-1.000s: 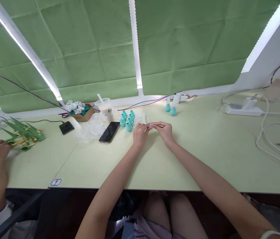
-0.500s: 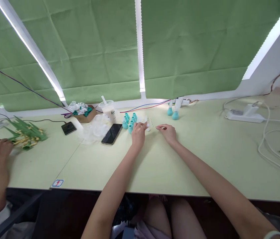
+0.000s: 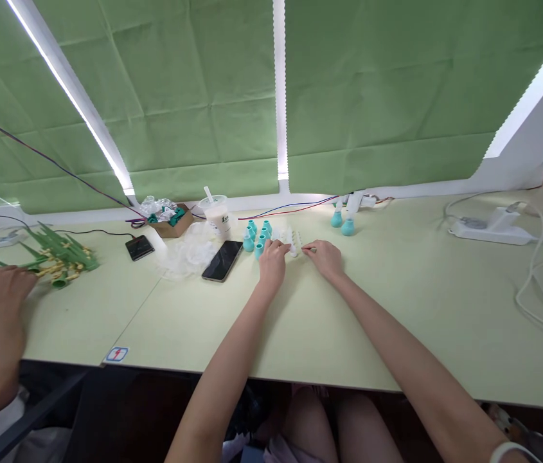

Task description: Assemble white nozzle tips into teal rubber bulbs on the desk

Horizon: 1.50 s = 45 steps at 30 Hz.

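Observation:
My left hand (image 3: 272, 262) rests low over the table with its fingers bent and the fingertips pinched beside some small white pieces (image 3: 293, 251). Whatever those fingertips hold is too small to make out. Just right of the white pieces, my right hand (image 3: 325, 258) has thumb and forefinger pressed together; a tiny thing may be between them, but I cannot tell what. Several turquoise bulb-shaped pieces with open necks (image 3: 249, 241) stand upright beyond and left of my left hand. Farther back, two turquoise bulbs with clear tops (image 3: 347, 226) stand apart from the group.
Left of my hands lie a black phone (image 3: 223, 261) and crumpled clear plastic (image 3: 185, 251). Behind them stand a drink cup (image 3: 216, 215) and a cardboard box (image 3: 179, 225). A co-worker's hand (image 3: 9, 286) is at green plastic stems (image 3: 62, 254). White cables and a power strip (image 3: 490, 230) lie right.
The view has shifted slightly, so the table things appear a little farther right. My right hand's fingertips are now closer to the white pieces and my left hand.

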Motion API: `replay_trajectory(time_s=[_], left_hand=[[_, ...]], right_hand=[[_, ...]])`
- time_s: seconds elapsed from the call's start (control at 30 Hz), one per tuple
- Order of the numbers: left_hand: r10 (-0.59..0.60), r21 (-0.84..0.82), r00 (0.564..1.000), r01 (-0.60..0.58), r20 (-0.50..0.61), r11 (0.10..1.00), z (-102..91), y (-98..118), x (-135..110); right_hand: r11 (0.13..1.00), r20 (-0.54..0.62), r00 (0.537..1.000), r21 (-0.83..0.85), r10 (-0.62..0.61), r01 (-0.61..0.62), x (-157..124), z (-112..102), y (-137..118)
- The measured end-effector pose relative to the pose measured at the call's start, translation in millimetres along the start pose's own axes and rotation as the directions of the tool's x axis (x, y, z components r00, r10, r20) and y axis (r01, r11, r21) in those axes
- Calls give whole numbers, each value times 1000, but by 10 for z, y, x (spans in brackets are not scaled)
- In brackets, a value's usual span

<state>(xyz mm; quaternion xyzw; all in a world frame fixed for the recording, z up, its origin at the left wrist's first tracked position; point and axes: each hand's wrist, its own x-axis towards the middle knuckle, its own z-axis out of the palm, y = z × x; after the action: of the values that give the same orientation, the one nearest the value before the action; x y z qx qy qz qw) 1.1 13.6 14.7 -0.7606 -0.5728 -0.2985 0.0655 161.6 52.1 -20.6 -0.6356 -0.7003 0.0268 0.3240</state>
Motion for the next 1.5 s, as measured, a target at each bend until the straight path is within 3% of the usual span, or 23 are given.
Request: replay_trajectory(time_s=[0.13,0.33,0.47,0.57,0.73,1.07,1.17,1.27,1.37,1.5], left_hand=[[11,12,999,-11,50,1000,25,0,0],[5,23,995,-8,102,1000,35,-19,6],[0,21,994,-2,105,1000,7,-5,6],[3,8,995,-4,97,1000,-5,5,5],[26,7,995,-27,99,1000,5,4,5],[26,-100,994,-16,107,995,29,40,-8],[5,-126,1000,-3,19,992,-16,33,1],[-51,-140,988,30,-149,990,-113,-23,35],[-182,-155,935,140,-304,978,-226,-149,86],[-371,-203,827,313,-422,928,-302,-410,138]], right_hand=[[999,21,999,28,40,-41,8,3,29],[1000,13,1000,22,-4,4,18,-1,61],[997,-60,996,41,-64,66,13,-19,35],[975,-100,986,165,-133,149,-6,-67,4],[880,99,945,404,-313,249,-82,-181,-71],[952,102,962,200,-253,230,-139,-189,-154],[963,79,965,133,-248,237,-134,-162,-127],[969,65,969,92,-236,230,-134,-135,-107],[970,61,971,97,-230,224,-136,-115,-106],[972,77,975,123,-209,198,-142,-108,-117]])
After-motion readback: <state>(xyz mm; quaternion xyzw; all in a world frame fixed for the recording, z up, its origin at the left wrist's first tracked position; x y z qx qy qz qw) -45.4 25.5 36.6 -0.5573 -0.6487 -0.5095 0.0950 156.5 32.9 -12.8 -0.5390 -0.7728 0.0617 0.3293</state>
